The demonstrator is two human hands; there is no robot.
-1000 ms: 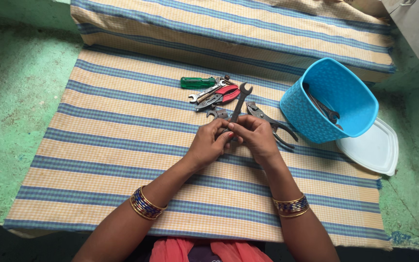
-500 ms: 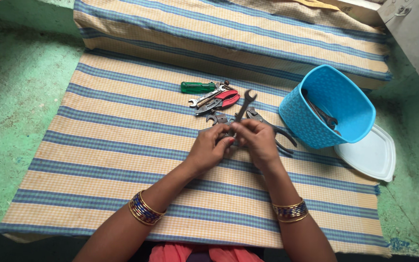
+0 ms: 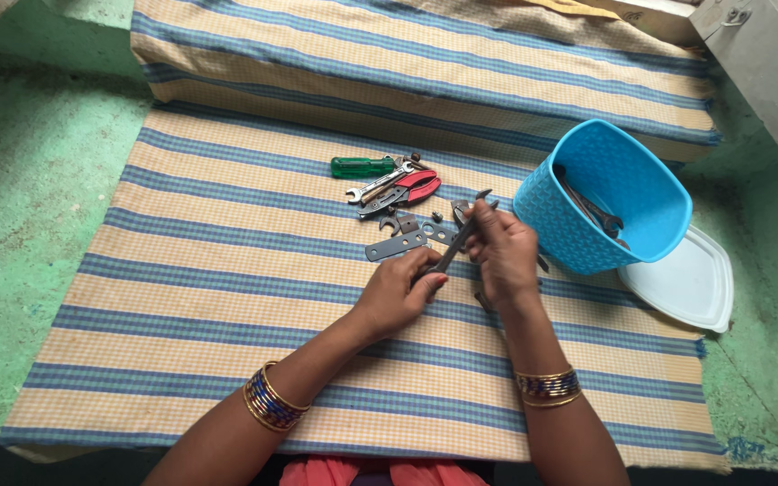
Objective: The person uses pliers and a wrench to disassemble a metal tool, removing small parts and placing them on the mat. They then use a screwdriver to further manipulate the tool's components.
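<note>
Behind hands (image 3: 456, 274) w/ wrench (image 3: 463, 236): pliers (image 3: 407, 191), screwdriver (image 3: 362, 166), basket (image 3: 668, 225).

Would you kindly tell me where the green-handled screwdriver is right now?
In the head view, the green-handled screwdriver lies on the striped cloth, left of the red-handled pliers and beyond both hands.

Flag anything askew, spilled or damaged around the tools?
Nothing spilled or visibly broken. The blue basket leans tilted on the striped cloth, tools inside, its white lid off beside it. Both the left hand and right hand hold a wrench above loose metal plates.
</note>
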